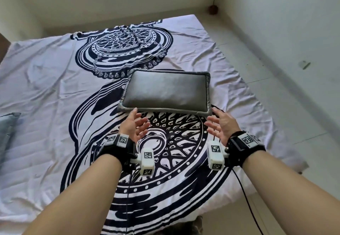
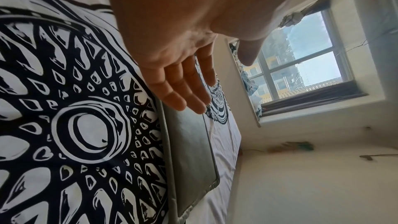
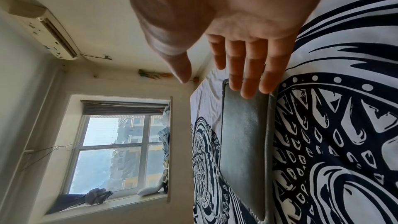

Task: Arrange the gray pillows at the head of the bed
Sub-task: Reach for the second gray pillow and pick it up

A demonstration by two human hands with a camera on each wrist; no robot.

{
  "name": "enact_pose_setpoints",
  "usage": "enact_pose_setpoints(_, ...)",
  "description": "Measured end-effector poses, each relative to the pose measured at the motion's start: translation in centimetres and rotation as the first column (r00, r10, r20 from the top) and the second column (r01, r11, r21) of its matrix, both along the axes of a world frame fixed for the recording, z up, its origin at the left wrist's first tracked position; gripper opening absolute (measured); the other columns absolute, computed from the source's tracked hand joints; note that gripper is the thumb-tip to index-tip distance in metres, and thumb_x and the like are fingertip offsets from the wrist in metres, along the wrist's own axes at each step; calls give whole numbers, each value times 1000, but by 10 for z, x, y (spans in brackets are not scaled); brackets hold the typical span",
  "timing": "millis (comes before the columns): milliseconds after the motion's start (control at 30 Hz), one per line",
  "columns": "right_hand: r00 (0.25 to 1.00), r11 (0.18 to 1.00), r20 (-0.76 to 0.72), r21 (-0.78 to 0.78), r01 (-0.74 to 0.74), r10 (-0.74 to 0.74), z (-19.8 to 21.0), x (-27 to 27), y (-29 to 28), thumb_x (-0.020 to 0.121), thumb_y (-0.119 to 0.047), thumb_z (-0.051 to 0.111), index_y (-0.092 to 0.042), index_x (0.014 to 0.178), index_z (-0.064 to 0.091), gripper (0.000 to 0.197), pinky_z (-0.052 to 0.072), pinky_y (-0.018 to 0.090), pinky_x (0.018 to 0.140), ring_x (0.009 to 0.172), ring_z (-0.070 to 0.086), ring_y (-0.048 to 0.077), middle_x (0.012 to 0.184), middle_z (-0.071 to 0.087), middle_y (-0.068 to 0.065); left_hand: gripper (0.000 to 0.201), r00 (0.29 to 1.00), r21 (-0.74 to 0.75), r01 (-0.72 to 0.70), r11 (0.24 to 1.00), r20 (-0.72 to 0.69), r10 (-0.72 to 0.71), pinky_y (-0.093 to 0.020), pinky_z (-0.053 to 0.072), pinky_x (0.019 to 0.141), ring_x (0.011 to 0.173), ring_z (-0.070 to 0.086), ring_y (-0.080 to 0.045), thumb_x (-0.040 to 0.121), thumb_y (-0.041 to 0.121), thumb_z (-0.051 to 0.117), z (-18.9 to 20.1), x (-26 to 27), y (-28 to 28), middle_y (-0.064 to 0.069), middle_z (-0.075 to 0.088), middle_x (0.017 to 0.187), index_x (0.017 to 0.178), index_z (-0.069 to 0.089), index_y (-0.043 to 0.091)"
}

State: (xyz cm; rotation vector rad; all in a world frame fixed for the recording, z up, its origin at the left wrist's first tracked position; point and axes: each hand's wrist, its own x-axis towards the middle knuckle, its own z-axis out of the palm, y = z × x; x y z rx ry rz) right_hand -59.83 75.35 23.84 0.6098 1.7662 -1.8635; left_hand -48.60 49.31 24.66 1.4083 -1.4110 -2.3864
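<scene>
A gray pillow (image 1: pixel 165 91) with a piped border lies flat on the patterned bed sheet (image 1: pixel 46 80), right of the bed's middle. My left hand (image 1: pixel 140 119) hovers at its near left corner, fingers spread, the thumb tip at the pillow's border. At the near right corner my right hand (image 1: pixel 213 119) is open too, palm facing inward. Neither hand holds anything. The left wrist view has the left hand (image 2: pixel 217 83) open over the pillow (image 2: pixel 189 151). In the right wrist view, straight fingers of the right hand (image 3: pixel 215 81) reach over the pillow (image 3: pixel 243 134). A pale gray-blue pillow (image 1: pixel 7 130) peeks in at the left edge.
Tiled floor (image 1: pixel 276 106) runs along the bed's right side, with a black cable (image 1: pixel 246 198) trailing from my right wrist. A small reddish object (image 1: pixel 213 9) sits in the far corner. A window (image 2: pixel 301 60) and an air conditioner (image 3: pixel 45 30) are on the far wall.
</scene>
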Motion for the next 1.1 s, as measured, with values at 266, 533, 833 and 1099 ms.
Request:
enact_pose_setpoints(266,995,999,95,29,13,-16,-98,-70,-32,98,-44,58,-21,128,53,38,53,35,73,88,65,22,106,63,6,51,998,85,-55,995,17,54,-41,49,98,101,65,-23,93,57,51,-109,-72,-27,-9,63,122,125,53,17)
enact_pose_setpoints(533,981,1000,194,-11,19,-17,-210,-130,-59,99,-44,58,-15,139,47,51,49,38,64,85,64,26,121,60,13,55,978,144,-210,967,17,209,-45,49,104,111,65,-27,90,60,53,-208,-108,-42,-11,62,131,125,52,16)
enact_pose_setpoints(833,961,998,269,-24,65,-56,-293,-175,-74,99,-42,58,-13,154,35,66,51,39,71,102,67,30,134,58,15,76,972,115,-235,965,42,232,-46,51,101,115,66,-30,90,57,56,-272,-146,-38,-14,61,134,149,35,14)
enact_pose_setpoints(1099,936,970,309,-118,214,-169,-342,-203,-95,98,-34,63,-11,137,48,48,58,32,51,64,65,18,94,64,13,71,983,133,-177,975,83,167,-46,52,101,114,68,-29,90,58,55,-318,-138,-41,-12,64,130,146,39,18)
